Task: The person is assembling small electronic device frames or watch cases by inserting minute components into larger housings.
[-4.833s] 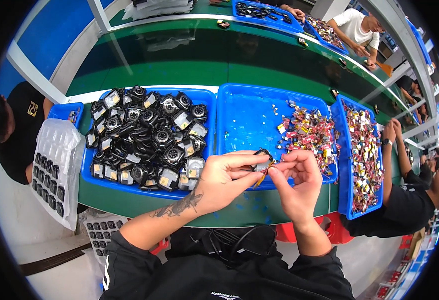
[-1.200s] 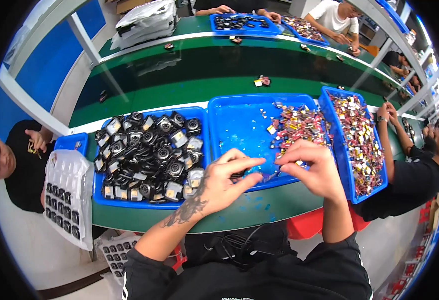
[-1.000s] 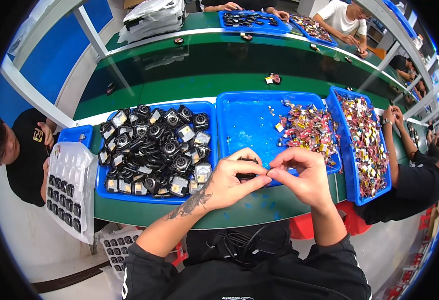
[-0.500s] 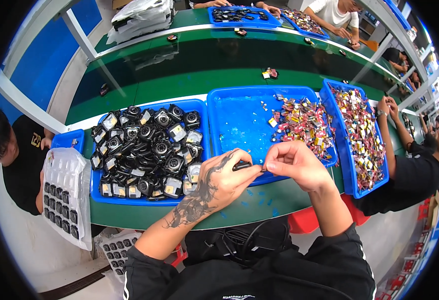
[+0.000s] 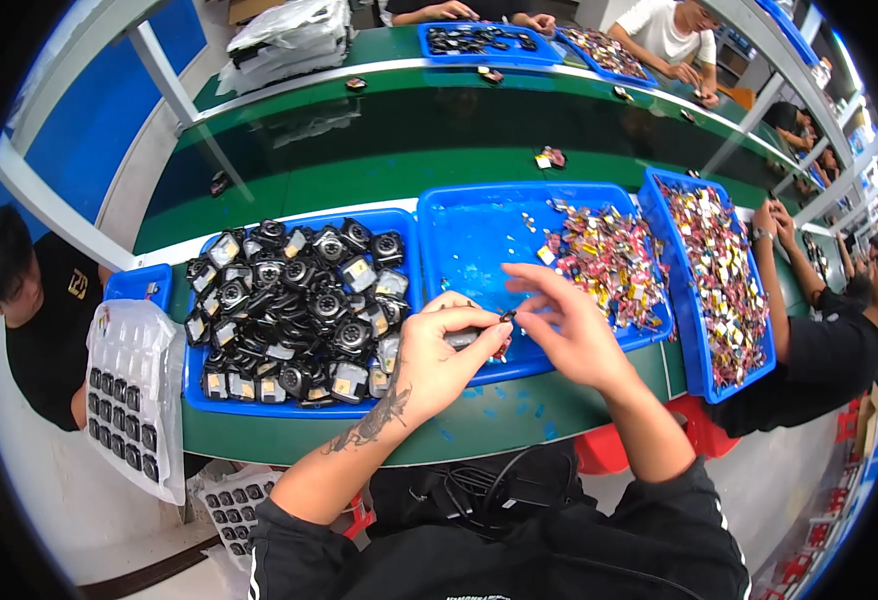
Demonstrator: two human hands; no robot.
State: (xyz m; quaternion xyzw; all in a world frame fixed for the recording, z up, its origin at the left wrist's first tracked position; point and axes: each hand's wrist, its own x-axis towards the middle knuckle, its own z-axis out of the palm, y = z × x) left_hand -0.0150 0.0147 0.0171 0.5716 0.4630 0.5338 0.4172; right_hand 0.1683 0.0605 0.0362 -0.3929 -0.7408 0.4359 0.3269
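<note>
My left hand is closed, thumb against fingers, around a dark watch part that is mostly hidden by the fingers. At its fingertips shows a small black piece, with a bit of pink below. Just right of that piece, my right hand has its fingers apart, the thumb close to the piece; whether they touch is unclear. Left of my hands stands a blue tray heaped with black watch cases. Behind my hands, another blue tray holds a pile of small pink, yellow and white parts.
A narrower blue tray of similar parts stands at the right. Beyond the trays runs a green conveyor carrying scattered pieces. A clear blister tray with black parts is at the left, beside a person. Other people sit opposite and to the right.
My right fingers have spread and lifted from their pinch at the piece. The left hand has turned and shifted slightly left. Pieces on the conveyor have shifted slightly right in view.
</note>
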